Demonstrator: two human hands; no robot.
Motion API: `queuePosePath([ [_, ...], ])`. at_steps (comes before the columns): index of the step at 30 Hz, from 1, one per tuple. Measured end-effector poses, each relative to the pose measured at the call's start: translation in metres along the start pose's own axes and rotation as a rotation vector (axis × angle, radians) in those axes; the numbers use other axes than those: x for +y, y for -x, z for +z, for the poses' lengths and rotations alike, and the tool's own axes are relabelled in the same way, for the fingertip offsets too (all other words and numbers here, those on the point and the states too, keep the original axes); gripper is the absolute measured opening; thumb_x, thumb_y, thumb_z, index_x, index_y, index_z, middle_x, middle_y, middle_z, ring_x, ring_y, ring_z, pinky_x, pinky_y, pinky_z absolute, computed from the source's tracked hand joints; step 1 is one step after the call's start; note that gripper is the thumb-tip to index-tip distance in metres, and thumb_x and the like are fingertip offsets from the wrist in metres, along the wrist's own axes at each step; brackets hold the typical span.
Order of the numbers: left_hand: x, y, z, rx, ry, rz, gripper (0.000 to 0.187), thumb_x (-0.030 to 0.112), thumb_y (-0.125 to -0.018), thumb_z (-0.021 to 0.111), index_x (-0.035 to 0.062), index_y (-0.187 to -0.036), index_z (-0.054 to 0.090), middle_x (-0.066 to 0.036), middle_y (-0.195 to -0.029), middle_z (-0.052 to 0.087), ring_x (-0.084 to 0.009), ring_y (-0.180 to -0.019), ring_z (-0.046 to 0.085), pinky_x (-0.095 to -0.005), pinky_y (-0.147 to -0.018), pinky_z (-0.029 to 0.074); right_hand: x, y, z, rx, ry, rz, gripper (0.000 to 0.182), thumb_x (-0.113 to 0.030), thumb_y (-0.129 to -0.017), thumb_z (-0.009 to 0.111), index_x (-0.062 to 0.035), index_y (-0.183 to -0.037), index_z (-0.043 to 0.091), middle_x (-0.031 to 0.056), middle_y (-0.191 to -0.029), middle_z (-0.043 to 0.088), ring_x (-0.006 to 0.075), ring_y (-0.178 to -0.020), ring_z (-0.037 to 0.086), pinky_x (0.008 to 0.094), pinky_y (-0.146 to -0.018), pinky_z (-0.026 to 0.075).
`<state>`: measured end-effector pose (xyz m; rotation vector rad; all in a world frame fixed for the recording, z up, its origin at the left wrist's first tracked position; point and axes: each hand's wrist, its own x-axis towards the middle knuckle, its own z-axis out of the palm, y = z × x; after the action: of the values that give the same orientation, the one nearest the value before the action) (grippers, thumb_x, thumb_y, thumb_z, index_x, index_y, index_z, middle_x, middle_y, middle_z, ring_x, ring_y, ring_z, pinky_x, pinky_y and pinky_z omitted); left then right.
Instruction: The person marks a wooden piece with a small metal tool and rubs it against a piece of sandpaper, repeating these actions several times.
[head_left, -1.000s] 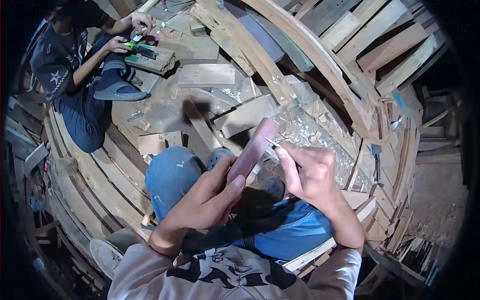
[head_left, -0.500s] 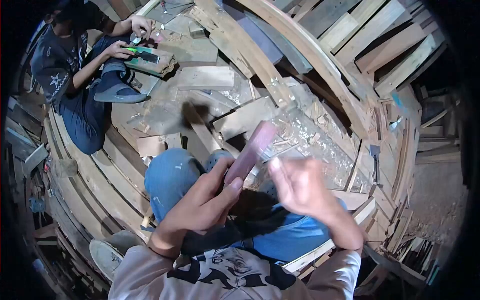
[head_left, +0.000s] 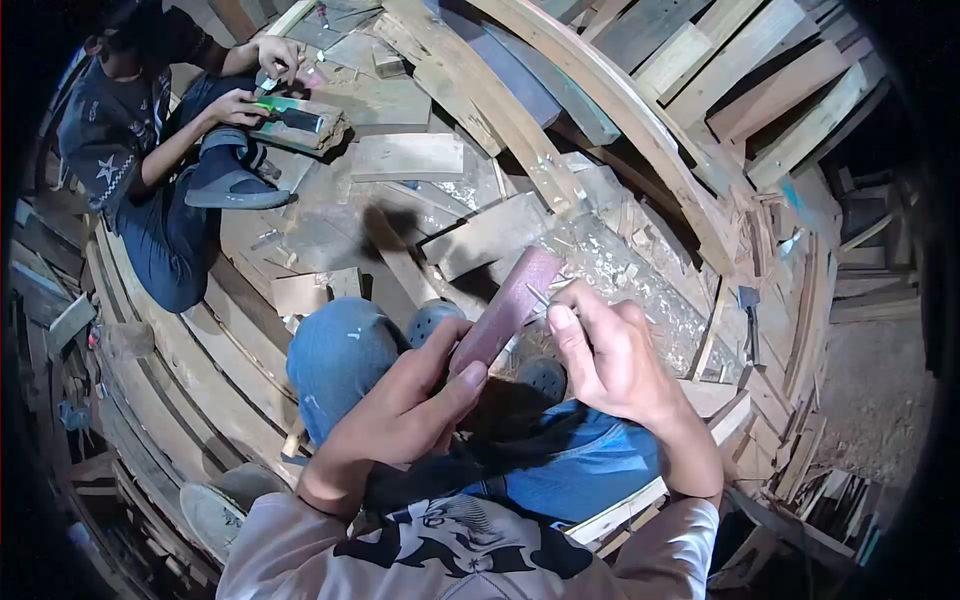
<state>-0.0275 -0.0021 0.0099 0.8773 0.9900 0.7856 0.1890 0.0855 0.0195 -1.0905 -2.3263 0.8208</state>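
Observation:
My left hand (head_left: 415, 400) is closed round the lower end of a long, flat, purplish-red block (head_left: 512, 302) that looks like a sharpening stone. The block is tilted, its far end up and to the right. Pinched in my right hand (head_left: 612, 352) is a thin metal tool (head_left: 538, 296), whose bright tip lies at the block's right side, apparently touching its face. The rest of that tool is hidden inside my fingers. Both hands are above my knees, in front of my body.
At the upper left a co-worker (head_left: 140, 150) sits holding a dark tool with a green handle over a green-sided block (head_left: 300, 135). Planks (head_left: 410, 158) and wood shavings lie on the floor. A long curved timber (head_left: 640, 110) runs along the right, with stacked boards behind.
My right hand, blurred before, now shows sharply, a little higher and to the right, and the thin tool's tip is visible against the block. My left hand keeps its hold.

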Motion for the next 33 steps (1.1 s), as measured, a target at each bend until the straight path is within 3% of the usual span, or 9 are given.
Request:
queuePosePath([
  [4,-0.002,-0.002,0.0,0.003,-0.018,0.006,0.039,0.029,-0.105,0.048,-0.0006,-0.128,0.041,0.0,-0.065,0.05,-0.0081,-0.045,0.05,-0.025,-0.043,0.039,0.001,0.006,0.012,-0.012,0.012,-0.17,0.014,-0.013,-0.095,0.059,-0.0039,-0.085,0.056,0.012,-0.047,0.05,0.0348,-0.042,0.055,0.0439,-0.042,0.042],
  [15,-0.002,-0.001,0.0,0.017,-0.048,0.023,0.039,0.03,-0.105,0.048,-0.0005,-0.129,0.04,0.0,-0.063,0.049,-0.0086,-0.043,0.048,-0.0251,-0.04,0.038,0.014,-0.005,0.009,0.064,0.155,-0.236,0.021,-0.013,-0.093,0.062,-0.0053,-0.074,0.056,0.0107,-0.051,0.051,0.0302,-0.045,0.056,0.041,-0.042,0.043],
  [19,0.0,-0.004,0.001,0.026,-0.06,0.022,0.039,0.029,-0.105,0.048,-0.0013,-0.129,0.041,0.0,-0.063,0.05,-0.0089,-0.043,0.05,-0.0253,-0.041,0.039,0.003,0.002,0.019,-0.044,0.208,-0.315,0.021,-0.017,-0.093,0.063,-0.0049,-0.076,0.06,0.0096,-0.051,0.05,0.0288,-0.045,0.056,0.042,-0.042,0.041],
  [21,-0.002,0.0,0.001,0.054,-0.074,0.008,0.039,0.028,-0.105,0.048,-0.0016,-0.129,0.041,-0.001,-0.063,0.051,-0.0091,-0.043,0.05,-0.0253,-0.041,0.039,0.02,-0.004,0.012,0.102,0.22,-0.213,0.019,-0.018,-0.092,0.064,-0.0055,-0.078,0.062,0.0098,-0.053,0.051,0.0288,-0.046,0.056,0.0421,-0.043,0.042],
  [25,-0.004,-0.003,0.0,0.026,-0.044,-0.004,0.038,0.028,-0.105,0.049,-0.002,-0.128,0.042,-0.001,-0.063,0.051,-0.0092,-0.043,0.05,-0.0252,-0.042,0.039,-0.004,0.006,0.018,-0.062,0.255,-0.261,0.016,-0.017,-0.091,0.065,-0.0068,-0.078,0.063,0.0091,-0.052,0.051,0.0285,-0.046,0.056,0.0417,-0.045,0.046],
  [27,-0.004,-0.003,0.0,0.075,-0.053,0.016,0.037,0.028,-0.105,0.049,-0.0009,-0.128,0.043,-0.001,-0.063,0.051,-0.0095,-0.043,0.051,-0.0253,-0.042,0.039,0.015,-0.007,0.013,0.155,0.293,-0.235,0.018,-0.017,-0.089,0.067,-0.008,-0.075,0.062,0.0075,-0.049,0.049,0.0261,-0.046,0.056,0.0407,-0.043,0.045],
  [29,-0.002,-0.003,0.001,0.065,-0.046,0.022,0.037,0.028,-0.105,0.049,-0.0008,-0.127,0.043,-0.001,-0.064,0.052,-0.0098,-0.044,0.051,-0.0255,-0.042,0.039,0.012,-0.005,0.011,0.168,0.28,-0.251,0.019,-0.018,-0.088,0.067,-0.0075,-0.073,0.061,0.0092,-0.051,0.052,0.0261,-0.047,0.057,0.0414,-0.042,0.043],
  [31,-0.001,-0.001,0.0,0.024,-0.026,-0.019,0.036,0.028,-0.105,0.049,-0.0003,-0.126,0.043,-0.001,-0.065,0.052,-0.0097,-0.045,0.051,-0.0255,-0.042,0.039,-0.006,0.006,0.018,-0.032,0.17,-0.251,0.018,-0.01,-0.087,0.065,-0.0044,-0.071,0.06,0.0105,-0.053,0.05,0.0299,-0.048,0.055,0.041,-0.048,0.045],
  [33,-0.004,-0.002,0.0,0.048,-0.072,-0.035,0.036,0.029,-0.105,0.049,-0.0001,-0.126,0.043,-0.001,-0.065,0.052,-0.0096,-0.045,0.051,-0.0258,-0.042,0.039,0.0,-0.004,0.012,0.034,0.244,-0.186,0.021,-0.012,-0.088,0.064,-0.0049,-0.068,0.058,0.0121,-0.054,0.049,0.031,-0.048,0.055,0.0425,-0.047,0.044],
])
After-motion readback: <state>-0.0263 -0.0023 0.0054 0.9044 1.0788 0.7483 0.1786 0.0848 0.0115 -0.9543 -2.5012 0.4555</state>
